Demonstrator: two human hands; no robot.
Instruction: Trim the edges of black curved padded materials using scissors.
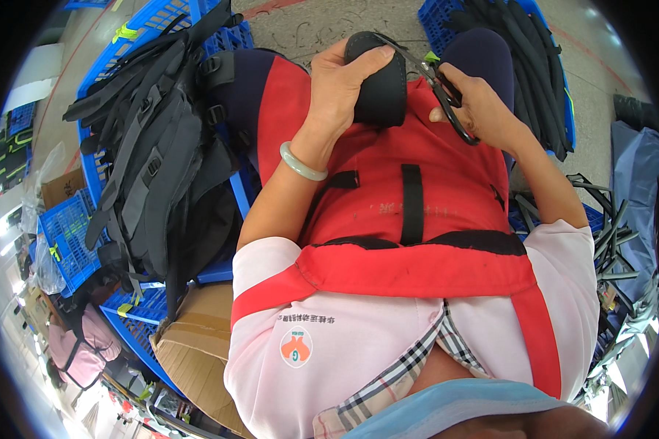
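My left hand (340, 79) grips a black padded strap (382, 91) with a stitched edge, the thumb pressed on its upper end. The strap is bent over, and its lower part hangs above my red apron (417, 172). In my right hand (476, 106) is a pair of dark-handled scissors (447, 94), fingers and thumb through the loops. Their blades reach up and left to the top edge of the strap. Whether the blades are touching the strap or closed, I cannot tell.
On my left a blue crate (95, 161) is heaped with black buckled straps (161, 146). At the far right another blue crate (566, 88) holds black padded strips (520, 66). A cardboard box (198, 344) stands by my left side. Thread scraps lie on the floor (307, 29) ahead.
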